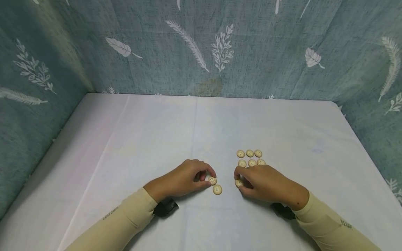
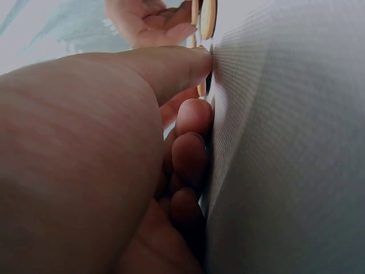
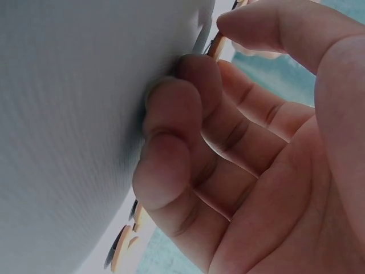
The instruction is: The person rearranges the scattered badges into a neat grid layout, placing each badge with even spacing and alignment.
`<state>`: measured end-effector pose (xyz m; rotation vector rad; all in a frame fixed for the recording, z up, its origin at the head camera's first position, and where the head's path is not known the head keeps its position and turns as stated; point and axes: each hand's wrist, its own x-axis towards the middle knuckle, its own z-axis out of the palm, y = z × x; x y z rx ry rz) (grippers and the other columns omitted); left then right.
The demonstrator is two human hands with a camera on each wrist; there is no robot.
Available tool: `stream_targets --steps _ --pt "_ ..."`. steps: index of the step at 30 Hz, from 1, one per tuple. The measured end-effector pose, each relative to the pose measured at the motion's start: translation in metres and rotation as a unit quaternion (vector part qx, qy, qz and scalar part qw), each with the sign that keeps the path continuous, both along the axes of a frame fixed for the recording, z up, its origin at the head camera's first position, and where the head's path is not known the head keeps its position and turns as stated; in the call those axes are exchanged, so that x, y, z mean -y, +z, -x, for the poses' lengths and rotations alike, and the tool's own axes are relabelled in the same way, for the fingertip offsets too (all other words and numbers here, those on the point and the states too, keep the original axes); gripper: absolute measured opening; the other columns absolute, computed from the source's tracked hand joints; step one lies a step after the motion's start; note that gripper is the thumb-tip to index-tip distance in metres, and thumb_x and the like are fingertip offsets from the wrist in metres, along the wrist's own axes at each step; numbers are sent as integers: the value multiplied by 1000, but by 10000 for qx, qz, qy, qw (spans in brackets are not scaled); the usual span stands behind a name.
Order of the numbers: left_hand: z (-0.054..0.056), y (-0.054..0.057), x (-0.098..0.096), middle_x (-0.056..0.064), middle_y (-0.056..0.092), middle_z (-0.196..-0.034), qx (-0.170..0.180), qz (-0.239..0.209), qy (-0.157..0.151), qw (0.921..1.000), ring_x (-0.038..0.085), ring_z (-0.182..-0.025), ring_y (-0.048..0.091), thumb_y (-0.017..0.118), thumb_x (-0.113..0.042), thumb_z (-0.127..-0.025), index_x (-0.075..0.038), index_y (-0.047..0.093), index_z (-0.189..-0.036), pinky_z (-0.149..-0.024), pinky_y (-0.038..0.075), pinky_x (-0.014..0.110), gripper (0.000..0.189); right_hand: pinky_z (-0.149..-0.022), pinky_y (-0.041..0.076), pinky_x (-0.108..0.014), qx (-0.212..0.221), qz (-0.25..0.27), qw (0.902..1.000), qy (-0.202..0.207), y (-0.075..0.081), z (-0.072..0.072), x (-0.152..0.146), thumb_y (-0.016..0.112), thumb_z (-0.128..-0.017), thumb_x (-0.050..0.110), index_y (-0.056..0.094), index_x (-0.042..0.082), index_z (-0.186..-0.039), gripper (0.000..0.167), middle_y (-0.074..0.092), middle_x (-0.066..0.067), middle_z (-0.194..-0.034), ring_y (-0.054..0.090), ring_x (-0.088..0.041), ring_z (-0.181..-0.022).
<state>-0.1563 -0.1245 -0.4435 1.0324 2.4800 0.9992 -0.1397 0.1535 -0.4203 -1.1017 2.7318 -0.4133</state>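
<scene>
My left hand (image 1: pixel 191 177) pinches a round wooden button (image 1: pixel 212 180) between thumb and index finger, low over the white cloth. Just in front of its thumb lies a loose button (image 1: pixel 217 189), flat on the cloth. To the right, my right hand (image 1: pixel 263 183) has thumb and index finger at the edges of another button (image 1: pixel 239 183), which its fingers partly cover. In the right wrist view this button (image 3: pixel 215 47) shows edge-on between the thumb and fingers (image 3: pixel 197 74). Beyond the right hand, buttons (image 1: pixel 249 153) lie in two rows of 3; the nearer row sits close to its knuckles.
A white cloth (image 1: pixel 150 129) with fold lines covers the table. Grey-green fabric (image 1: pixel 150 76) with white leaf prints hangs behind it and along both sides. Dark wrist devices (image 1: pixel 165 207) sit under both wrists, beside the beige sleeves (image 1: pixel 125 219).
</scene>
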Motion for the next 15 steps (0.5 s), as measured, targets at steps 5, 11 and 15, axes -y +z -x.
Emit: stream_targets --steps 5,11,15 --pt "0 1 0 -14 54 -78 82 100 -30 9999 4 -76 50 72 -24 -93 -23 70 -108 -71 42 22 15 -53 35 -18 -14 -72 10000 -43 1 1 -1 72 -86 20 61 20 -99 17 42 18 -61 38 5 -55" --pt "1 3 0 -15 53 -77 25 155 38 9999 4 -76 50 73 -24 -93 -25 71 -107 -71 41 21 15 -55 36 -19 -220 -47 9997 -56 4 3 -3 72 -86 19 61 20 -98 17 41 18 -61 38 5 -55" --pt "1 2 0 -14 53 -77 22 90 -19 10000 4 -75 49 73 -23 -93 -23 70 -108 -70 42 21 15 -56 36 -19 -252 -28 9996 -82 5 3 -5 72 -87 19 61 21 -98 16 42 18 -61 37 5 -56"
